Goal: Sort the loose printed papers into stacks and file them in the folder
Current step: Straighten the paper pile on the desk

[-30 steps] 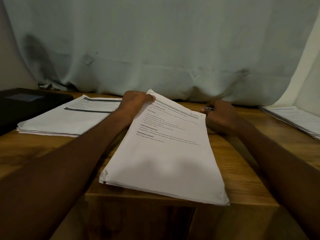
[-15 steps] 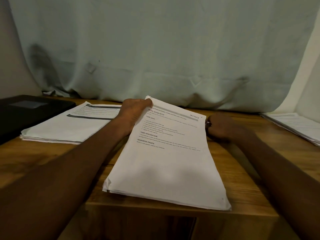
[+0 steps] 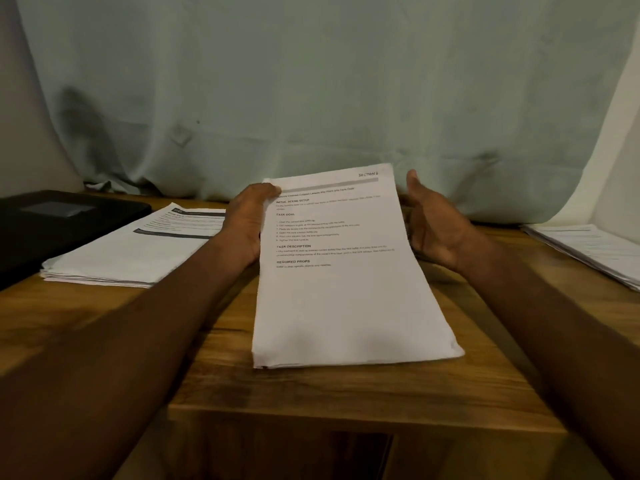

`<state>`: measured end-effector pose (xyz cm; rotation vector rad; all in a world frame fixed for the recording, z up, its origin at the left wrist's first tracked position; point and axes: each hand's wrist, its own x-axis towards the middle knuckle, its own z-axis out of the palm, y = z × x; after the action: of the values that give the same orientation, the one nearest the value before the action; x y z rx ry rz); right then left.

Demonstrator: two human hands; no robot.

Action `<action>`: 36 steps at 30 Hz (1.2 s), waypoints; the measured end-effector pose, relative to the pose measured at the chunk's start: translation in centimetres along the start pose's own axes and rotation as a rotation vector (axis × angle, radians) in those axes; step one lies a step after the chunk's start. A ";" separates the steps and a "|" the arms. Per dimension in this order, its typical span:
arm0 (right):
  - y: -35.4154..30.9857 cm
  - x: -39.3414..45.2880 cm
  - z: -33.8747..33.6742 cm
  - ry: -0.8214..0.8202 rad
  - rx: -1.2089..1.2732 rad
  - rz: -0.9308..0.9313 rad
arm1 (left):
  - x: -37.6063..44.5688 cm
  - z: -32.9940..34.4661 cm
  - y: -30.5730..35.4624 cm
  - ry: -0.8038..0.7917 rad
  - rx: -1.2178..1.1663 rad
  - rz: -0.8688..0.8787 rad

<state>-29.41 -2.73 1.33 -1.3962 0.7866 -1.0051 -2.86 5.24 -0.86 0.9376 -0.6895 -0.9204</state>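
A thick stack of printed papers lies in the middle of the wooden table, its far end raised off the wood. My left hand grips the stack's far left edge, thumb on the top sheet. My right hand is beside the stack's right edge, palm turned toward it and fingers straight, holding nothing. A second paper stack lies to the left. A third paper stack lies at the right edge. A black folder sits at the far left.
A pale green curtain hangs right behind the table. The table's front edge runs just below the middle stack, with a dark gap underneath.
The middle stack has swung from slanting to nearly straight toward me. My right hand has uncurled and moved to the stack's right side. The view has tilted down a little.
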 end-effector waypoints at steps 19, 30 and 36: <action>1.0 -0.9 0.1 0.041 -0.138 -0.147 | -2.3 2.4 -0.6 -0.123 0.358 0.275; 1.6 -1.0 2.0 0.149 -0.351 -0.393 | -2.5 2.2 -1.2 -0.088 0.519 0.396; 1.1 -0.4 0.5 0.255 -0.123 -0.214 | -1.3 0.9 -1.9 -0.109 0.726 0.119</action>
<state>-29.00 -2.26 0.20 -1.4984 0.9109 -1.3394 -4.88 5.48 -2.30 1.4690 -1.1994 -0.6148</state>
